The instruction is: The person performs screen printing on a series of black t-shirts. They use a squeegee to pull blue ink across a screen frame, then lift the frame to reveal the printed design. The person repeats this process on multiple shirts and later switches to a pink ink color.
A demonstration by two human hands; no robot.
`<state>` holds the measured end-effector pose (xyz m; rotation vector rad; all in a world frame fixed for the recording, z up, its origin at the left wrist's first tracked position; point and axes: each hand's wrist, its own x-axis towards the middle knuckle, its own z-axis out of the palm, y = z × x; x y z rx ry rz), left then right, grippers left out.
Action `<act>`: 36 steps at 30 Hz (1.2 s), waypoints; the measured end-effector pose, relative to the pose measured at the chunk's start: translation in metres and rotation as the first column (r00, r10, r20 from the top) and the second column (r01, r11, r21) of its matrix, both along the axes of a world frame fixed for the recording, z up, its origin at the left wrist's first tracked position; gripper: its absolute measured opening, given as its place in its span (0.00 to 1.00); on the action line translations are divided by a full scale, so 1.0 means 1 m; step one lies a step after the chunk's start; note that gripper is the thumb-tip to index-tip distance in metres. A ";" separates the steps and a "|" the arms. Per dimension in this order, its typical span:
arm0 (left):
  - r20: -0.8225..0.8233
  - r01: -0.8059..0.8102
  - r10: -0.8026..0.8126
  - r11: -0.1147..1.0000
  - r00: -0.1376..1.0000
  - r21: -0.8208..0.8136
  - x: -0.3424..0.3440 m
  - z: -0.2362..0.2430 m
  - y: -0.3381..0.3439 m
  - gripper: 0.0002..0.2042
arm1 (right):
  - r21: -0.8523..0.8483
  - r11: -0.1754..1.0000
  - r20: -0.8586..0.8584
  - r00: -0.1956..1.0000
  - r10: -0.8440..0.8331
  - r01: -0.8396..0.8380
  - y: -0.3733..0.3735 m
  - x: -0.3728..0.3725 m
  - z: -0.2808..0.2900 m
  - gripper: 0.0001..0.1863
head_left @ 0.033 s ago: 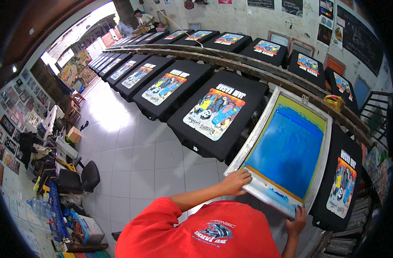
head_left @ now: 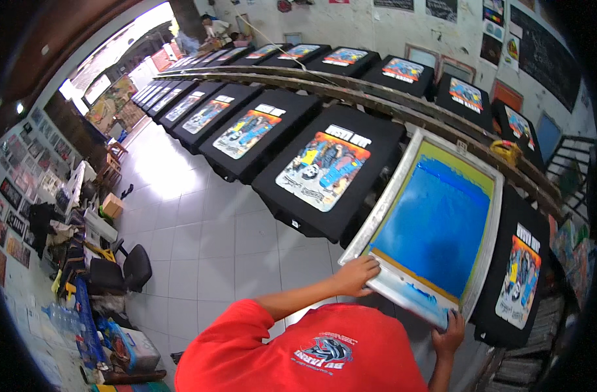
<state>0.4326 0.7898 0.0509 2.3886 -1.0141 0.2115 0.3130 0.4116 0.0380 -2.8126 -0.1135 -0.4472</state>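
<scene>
A screen-printing frame (head_left: 384, 208) with a pale, worn rim lies tilted over the near end of a row of dark printing boards. Bright blue ink (head_left: 435, 228) covers most of its mesh, with olive-green margins around it. My left hand (head_left: 357, 276) is closed around the frame's near left corner. At the near right corner, the fingers of my right hand (head_left: 450, 334) curl over the edge. Blue smears (head_left: 424, 295) mark the near rail, beyond a thin brown strip. What lies beneath the frame is hidden.
Black shirts with colourful prints (head_left: 322, 168) line both sides of a long wooden rail (head_left: 350, 98). Another printed shirt (head_left: 517, 277) lies right of the frame. Yellow tape (head_left: 505, 152) rests on the rail. An office chair (head_left: 121, 269) stands left, and a person (head_left: 215, 27) is far back.
The whole view has shifted very slightly. Both hands keep the same hold on the frame. The distant person's posture differs a little.
</scene>
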 end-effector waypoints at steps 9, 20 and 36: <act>-0.130 -0.414 0.393 0.866 0.910 -0.279 -0.001 -0.025 0.024 0.28 | 0.193 0.975 0.093 0.987 -0.129 0.110 -0.016 0.037 0.052 0.20; -0.864 -0.788 0.257 0.574 0.432 -0.223 0.038 -0.056 0.042 0.21 | 0.291 0.760 -0.210 0.814 -0.542 0.581 -0.058 0.033 -0.005 0.26; -0.616 -0.763 0.566 0.641 0.548 -0.089 0.045 -0.036 0.029 0.26 | 0.473 0.584 -0.413 0.752 -0.514 0.660 -0.059 0.048 -0.009 0.32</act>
